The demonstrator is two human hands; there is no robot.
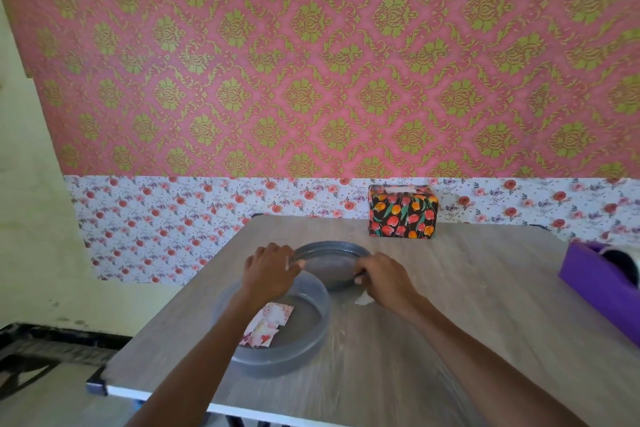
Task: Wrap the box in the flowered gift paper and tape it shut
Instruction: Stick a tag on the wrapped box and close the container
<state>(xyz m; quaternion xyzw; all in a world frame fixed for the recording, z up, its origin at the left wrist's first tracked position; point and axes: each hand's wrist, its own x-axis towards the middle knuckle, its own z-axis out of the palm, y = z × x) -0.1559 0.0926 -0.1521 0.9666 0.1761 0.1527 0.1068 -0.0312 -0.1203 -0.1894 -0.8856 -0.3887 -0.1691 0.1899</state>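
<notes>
Leftmost we have the round clear container (277,359) near the table's (433,350) front-left part, with flowered paper scraps (266,324) inside. Left hand (268,269) reaches over its far rim, fingers curled on the left edge of a grey round lid (332,263). Right hand (384,279) grips the lid's right edge, thumb side hidden, so we can't tell how tight. A small white scrap (363,300) lies just under that wrist. Both hands are busy with the lid, neither on the box. The box (403,211) stands well beyond the hands, to the right of them, at the table's far edge against the wall. It is covered in tulip paper with tape on top, long axis running left-right. We judge the right hand nearer, so a forward, slightly rightward reach gets there. Wrapping looks done. The purple tape dispenser (595,288) sits far right, well apart.
</notes>
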